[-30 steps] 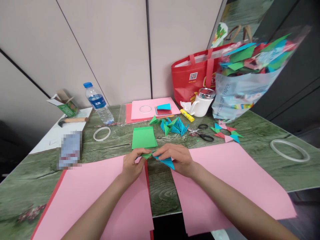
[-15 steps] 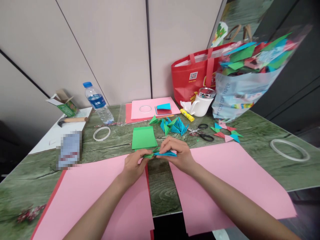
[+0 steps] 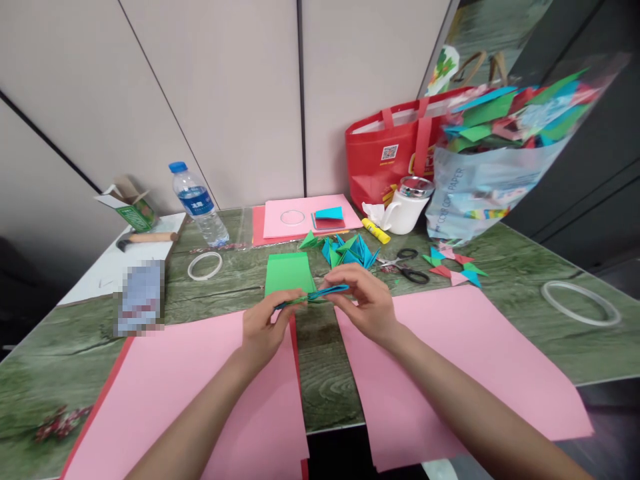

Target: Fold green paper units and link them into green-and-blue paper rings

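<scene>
Between my two hands is a folded paper piece (image 3: 320, 293) in blue and green, seen nearly edge-on above the table. My left hand (image 3: 267, 323) pinches its green end between thumb and fingers. At the blue end, my right hand (image 3: 367, 303) grips with thumb below and fingers above. Just behind lies a stack of green paper squares (image 3: 287, 272). Further back sits a cluster of folded blue and green pieces (image 3: 350, 251). Scissors (image 3: 404, 265) with black handles lie to its right, beside a multicoloured paper ring (image 3: 455, 265).
Large pink sheets (image 3: 210, 400) lie under my left arm, and more pink paper (image 3: 450, 360) under my right. A water bottle (image 3: 200, 207), white mug (image 3: 406, 207), yellow glue stick (image 3: 375, 231), red bag (image 3: 380, 157), hammer (image 3: 150, 238) and tape roll (image 3: 580, 302) stand or lie around.
Both hands have lifted slightly with the folded paper. The piece has turned to a more edge-on angle, its blue end raised, and my right hand's fingers have shifted along it.
</scene>
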### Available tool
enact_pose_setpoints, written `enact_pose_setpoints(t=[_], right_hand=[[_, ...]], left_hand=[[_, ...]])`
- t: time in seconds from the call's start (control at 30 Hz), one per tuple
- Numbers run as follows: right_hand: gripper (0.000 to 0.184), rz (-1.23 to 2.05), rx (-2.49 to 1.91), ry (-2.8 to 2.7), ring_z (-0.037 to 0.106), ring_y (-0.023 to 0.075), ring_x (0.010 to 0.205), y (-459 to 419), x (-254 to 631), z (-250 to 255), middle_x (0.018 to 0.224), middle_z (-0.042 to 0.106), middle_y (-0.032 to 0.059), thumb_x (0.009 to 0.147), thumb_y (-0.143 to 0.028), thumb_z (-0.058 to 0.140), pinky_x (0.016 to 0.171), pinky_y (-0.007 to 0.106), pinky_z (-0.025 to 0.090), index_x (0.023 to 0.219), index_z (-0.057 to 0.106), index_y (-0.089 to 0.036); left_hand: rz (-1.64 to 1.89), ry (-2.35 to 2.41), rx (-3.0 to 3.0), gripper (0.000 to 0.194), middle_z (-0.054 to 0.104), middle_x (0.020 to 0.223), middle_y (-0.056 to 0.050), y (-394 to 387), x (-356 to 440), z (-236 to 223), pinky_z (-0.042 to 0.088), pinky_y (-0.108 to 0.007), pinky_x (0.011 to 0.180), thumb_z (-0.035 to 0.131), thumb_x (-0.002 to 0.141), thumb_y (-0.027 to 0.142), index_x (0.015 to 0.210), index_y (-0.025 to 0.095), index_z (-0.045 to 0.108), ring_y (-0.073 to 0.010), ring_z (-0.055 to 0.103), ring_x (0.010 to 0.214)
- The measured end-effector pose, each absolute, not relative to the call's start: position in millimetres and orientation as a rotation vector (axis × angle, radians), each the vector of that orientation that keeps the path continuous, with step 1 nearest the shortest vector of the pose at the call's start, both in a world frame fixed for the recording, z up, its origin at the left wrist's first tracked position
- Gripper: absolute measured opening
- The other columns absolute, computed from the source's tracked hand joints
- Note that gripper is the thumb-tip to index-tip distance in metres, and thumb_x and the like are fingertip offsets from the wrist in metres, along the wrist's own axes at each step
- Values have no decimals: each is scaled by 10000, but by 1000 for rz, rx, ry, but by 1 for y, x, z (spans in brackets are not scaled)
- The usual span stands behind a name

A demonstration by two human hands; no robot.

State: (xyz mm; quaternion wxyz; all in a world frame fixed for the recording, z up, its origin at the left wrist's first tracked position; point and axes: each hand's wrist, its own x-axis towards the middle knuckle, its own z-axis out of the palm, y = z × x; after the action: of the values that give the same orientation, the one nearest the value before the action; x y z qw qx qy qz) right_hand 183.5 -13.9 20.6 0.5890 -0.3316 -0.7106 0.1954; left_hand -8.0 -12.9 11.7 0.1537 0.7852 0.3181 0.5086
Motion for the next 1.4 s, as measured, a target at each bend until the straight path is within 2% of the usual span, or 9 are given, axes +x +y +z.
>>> enact_pose_setpoints(t=[0.1,0.23,0.37,0.53,0.67,0.83,0.93,1.17,1.4], right_hand=[[104,449,-792,-1637,600,166,773,-16,181,19,808,642,54,760,-187,610,611,274,526,856,644,-207],[119,594,-927,-1500,568,119,581,-14,179,16,688,619,12,717,-256,658,524,236,501,817,631,-196],[188,873,-923,-1348,531,99,486,-10,178,17,567,510,-34,676,-305,684,461,221,466,648,541,-186],[267,1053,-1026,-1315,546,115,473,-3,180,16,543,513,-30,683,-406,650,444,231,459,612,530,-178],[294,1150,-1098,-1349,529,104,480,3,184,10,567,535,-25,706,-454,602,437,225,460,662,597,-164],[341,1249,-1077,-1239,543,106,472,6,187,7,533,548,-44,573,-404,726,440,233,481,770,610,-150],[334,1280,-1079,-1236,566,116,459,5,187,8,512,568,-38,532,-390,754,443,243,490,694,592,-147],[308,1305,-1072,-1276,563,102,434,4,185,10,499,582,-35,534,-377,756,443,234,490,594,558,-150],[294,1324,-1027,-1425,552,88,427,-1,186,13,510,566,-48,545,-335,757,427,208,465,650,555,-150]], left_hand=[[1472,1043,2179,257,699,870,-25,-13,-9,13,500,-312,828,594,757,120,999,199,555,-176,647,890],[1364,1196,1912,191,701,772,-21,-15,-10,12,534,-245,565,595,762,242,944,183,577,-168,672,695],[1200,1139,1750,287,682,604,-7,-16,-9,23,524,-262,564,582,766,295,1025,174,557,-187,663,684],[978,1104,1537,373,688,619,-25,-11,-8,39,496,-265,533,588,756,320,1076,147,507,-187,661,607],[852,1052,1386,464,703,679,-70,-6,-9,38,474,-261,520,600,747,338,1128,120,449,-233,677,688],[848,1018,1395,536,706,661,-80,-4,-10,30,467,-264,544,608,742,346,1189,100,444,-235,676,714],[862,1035,1389,573,706,649,-82,-3,-11,27,461,-267,532,612,735,368,1209,92,446,-227,673,662],[836,1077,1390,616,705,631,-75,-3,-11,23,441,-250,516,639,713,367,1229,92,445,-218,671,646],[733,1052,1311,645,707,643,-85,-8,-4,20,424,-231,487,644,699,387,1231,89,432,-227,672,655]])
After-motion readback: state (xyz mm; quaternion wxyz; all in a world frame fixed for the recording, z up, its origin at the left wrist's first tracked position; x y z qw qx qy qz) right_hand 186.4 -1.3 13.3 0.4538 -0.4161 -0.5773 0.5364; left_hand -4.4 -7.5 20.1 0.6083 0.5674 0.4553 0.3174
